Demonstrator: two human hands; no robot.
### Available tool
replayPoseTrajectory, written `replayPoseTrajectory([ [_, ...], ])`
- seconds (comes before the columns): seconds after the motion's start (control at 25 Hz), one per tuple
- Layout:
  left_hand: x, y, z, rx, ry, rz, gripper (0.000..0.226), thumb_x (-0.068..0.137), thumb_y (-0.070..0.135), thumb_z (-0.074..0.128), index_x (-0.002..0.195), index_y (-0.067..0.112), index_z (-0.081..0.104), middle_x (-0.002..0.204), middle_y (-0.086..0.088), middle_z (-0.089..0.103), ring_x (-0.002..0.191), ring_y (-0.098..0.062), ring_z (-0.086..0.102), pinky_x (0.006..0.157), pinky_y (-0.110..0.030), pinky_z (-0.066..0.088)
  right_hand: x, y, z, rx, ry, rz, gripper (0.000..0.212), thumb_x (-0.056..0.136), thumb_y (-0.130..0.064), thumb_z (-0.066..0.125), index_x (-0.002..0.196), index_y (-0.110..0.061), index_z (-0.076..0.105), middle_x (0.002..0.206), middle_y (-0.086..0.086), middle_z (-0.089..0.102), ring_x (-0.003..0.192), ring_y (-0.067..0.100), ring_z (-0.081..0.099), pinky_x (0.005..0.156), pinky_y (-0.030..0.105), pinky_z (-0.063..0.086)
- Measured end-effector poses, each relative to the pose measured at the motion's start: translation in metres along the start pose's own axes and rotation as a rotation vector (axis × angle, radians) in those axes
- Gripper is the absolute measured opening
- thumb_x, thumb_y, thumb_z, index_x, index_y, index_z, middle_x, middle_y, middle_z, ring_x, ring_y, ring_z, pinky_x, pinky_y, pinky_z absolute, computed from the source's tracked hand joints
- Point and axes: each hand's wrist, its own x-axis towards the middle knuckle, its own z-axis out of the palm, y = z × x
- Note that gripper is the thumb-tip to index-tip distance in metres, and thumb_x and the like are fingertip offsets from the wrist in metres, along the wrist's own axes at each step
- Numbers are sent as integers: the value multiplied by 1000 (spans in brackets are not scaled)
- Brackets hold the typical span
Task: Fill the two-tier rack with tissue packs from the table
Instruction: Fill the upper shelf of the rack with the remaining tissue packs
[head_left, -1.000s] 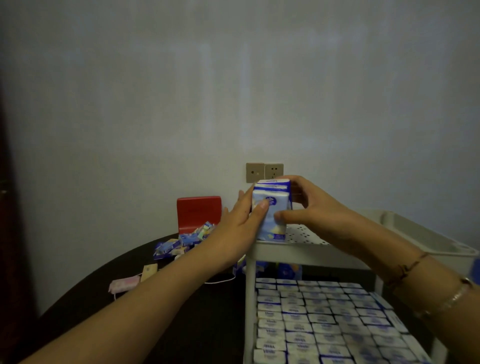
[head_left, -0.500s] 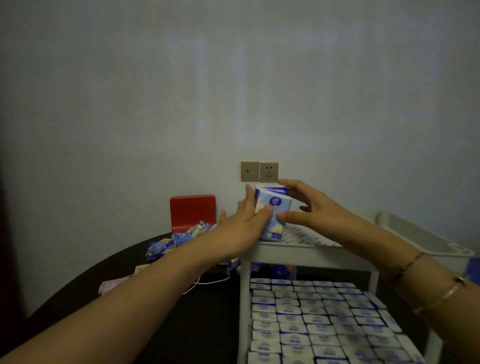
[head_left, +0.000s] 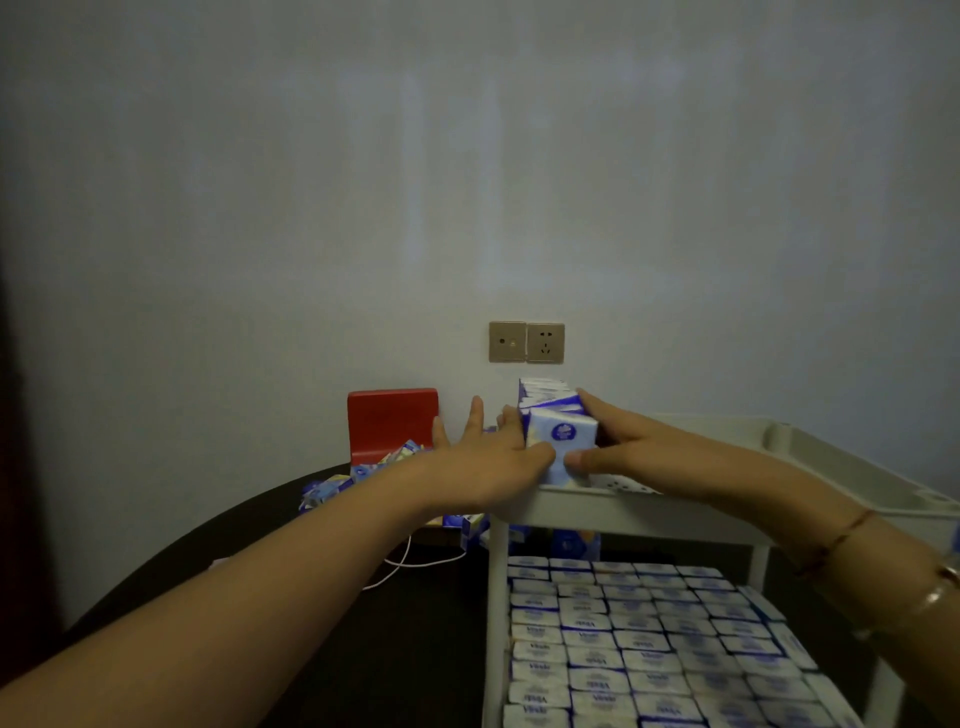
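Packs (head_left: 560, 437) now stand square in the top tier's (head_left: 623, 512) corner, left hand (head_left: 488, 462) flat against them, right hand (head_left: 618, 447) gripping — upper row started.

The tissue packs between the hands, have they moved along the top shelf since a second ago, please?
Yes. The tissue packs slid back along the top shelf, toward the wall socket.

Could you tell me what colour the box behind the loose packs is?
Red box, clearest in the head view.
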Motion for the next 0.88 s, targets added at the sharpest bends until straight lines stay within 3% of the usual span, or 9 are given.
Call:
replayPoseTrajectory([
  [0.2,-1,-7,3,-146,41,2,86,82,67,24,151,25,-6,159,4,-12,144,-20,-19,111,-52,-16,-6,-15,2,-240,-289,69,56,99,-40,20,150,-24,4,158,-1,15,144,15,17,113,23,14],
  [0.28,5,-7,1,-228,33,6,87,79,61,27,151,25,-5,159,3,-10,145,-20,-13,113,-51,-13,-11,-18,0,-229,-325,88,56,99,-43,17,150,-26,1,156,-4,16,143,11,15,111,20,13],
  [0.36,25,-9,-3,-317,65,-93,69,94,41,34,151,17,3,159,-5,3,146,-28,5,118,-46,3,-13,-19,-11,-134,-303,120,61,95,-51,17,150,-29,5,149,-8,27,138,10,22,108,20,16],
  [0.44,35,-27,5,-532,126,-138,49,100,16,33,147,6,22,152,-13,25,140,-34,25,114,-41,24,-8,-13,-24,41,-237,206,78,85,-65,19,150,-23,15,154,0,26,140,16,26,113,27,17],
  [0.48,35,-33,4,-730,168,-146,45,100,15,33,143,4,29,150,-17,30,137,-34,31,113,-42,27,-1,-9,-29,180,-155,263,87,83,-70,21,150,-15,16,156,6,22,142,21,25,116,32,17],
  [0.6,41,-22,-10,-1157,308,-150,59,98,40,36,143,3,30,150,-21,30,138,-34,31,115,-46,22,25,1,-22,626,203,339,79,94,-61,24,149,-6,15,155,15,21,140,26,28,116,37,19],
  [0.68,39,-12,-11,-1215,290,-171,63,98,48,33,145,7,31,150,-15,34,138,-29,33,115,-42,22,38,-6,-5,853,295,351,64,97,-49,26,144,-6,30,144,18,39,127,25,43,110,35,30],
  [0.76,39,-2,-5,-1207,230,-174,55,100,45,30,139,8,40,141,-15,47,128,-27,45,111,-38,31,48,-17,10,962,292,406,50,97,-46,27,119,-7,51,109,19,61,102,29,61,87,36,48],
  [0.88,39,0,0,-1268,194,-155,39,101,31,31,108,6,60,111,-17,65,97,-26,61,84,-31,48,55,-20,21,914,329,436,55,98,-48,24,88,-6,57,60,14,66,48,25,64,56,31,49],
])
